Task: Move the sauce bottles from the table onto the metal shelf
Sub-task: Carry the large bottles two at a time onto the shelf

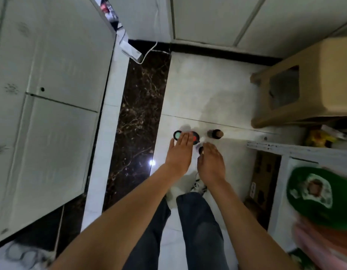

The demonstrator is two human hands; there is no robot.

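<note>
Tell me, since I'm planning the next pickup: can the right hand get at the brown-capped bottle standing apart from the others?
Probably yes: the brown-capped bottle stands alone on the floor just beyond the right hand, with nothing visible between them.

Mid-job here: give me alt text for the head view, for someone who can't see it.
Seen from above, the left hand and right hand reach down, fingers extended, over several dark bottles standing on the pale tiled floor. One bottle stands apart, a beige plastic stool beyond it.

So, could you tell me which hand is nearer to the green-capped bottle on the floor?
Left. The left hand reaches over the green-capped bottle, fingertips beside its cap. The right hand is farther right, over a dark-capped bottle.
</note>
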